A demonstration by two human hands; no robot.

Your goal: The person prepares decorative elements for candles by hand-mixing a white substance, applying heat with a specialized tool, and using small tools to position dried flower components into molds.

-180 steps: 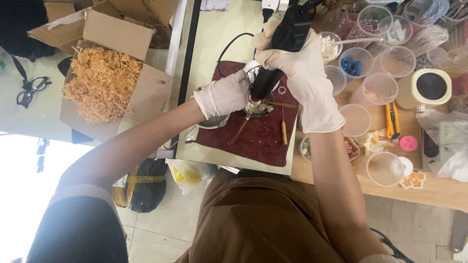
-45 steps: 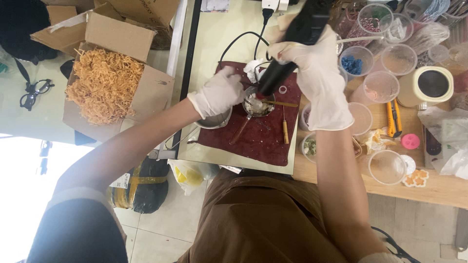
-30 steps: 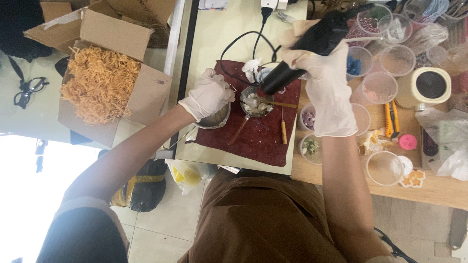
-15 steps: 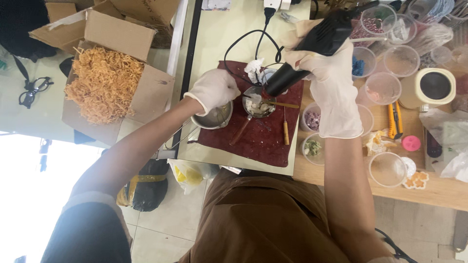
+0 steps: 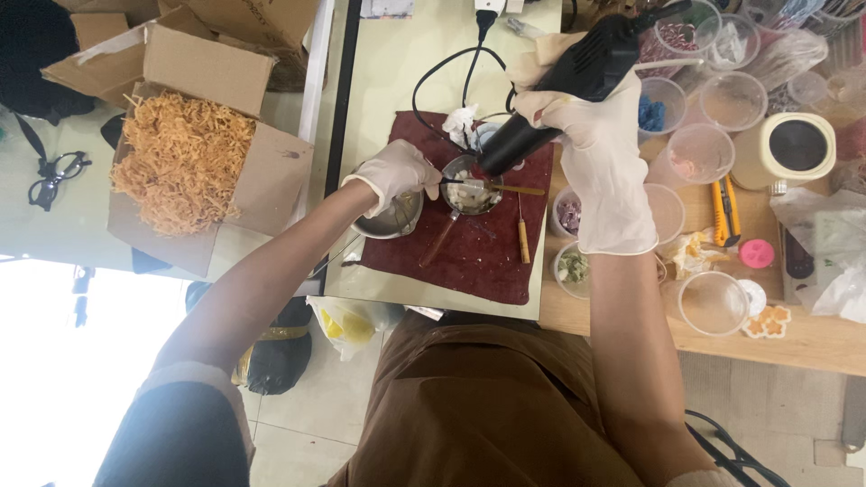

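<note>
Right hand [image 5: 591, 135] clenched on black heat gun [image 5: 577, 77], nozzle at small metal pan [image 5: 469, 185] on dark red mat [image 5: 487, 261]. Left hand [image 5: 392, 171] grips thin stick [image 5: 456, 181] into pan. White chunks visible inside, apparently unmelted; judging early-to-mid melt.

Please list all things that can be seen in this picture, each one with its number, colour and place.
heat gun: 1, black, in the right hand, nozzle aimed into the small pot
small pot: 1, metal with wooden handle, on the mat
stirring stick: 1, thin, across the small pot
metal bowl: 1, silver, left edge of the mat
mat: 1, dark red, on the table
cardboard box: 1, brown, full of orange shredded filling, at left
plastic cups: several, clear, at right
utility knife: 1, yellow, at right
left hand: white glove, over the metal bowl
right hand: white glove, gripping the heat gun
</note>
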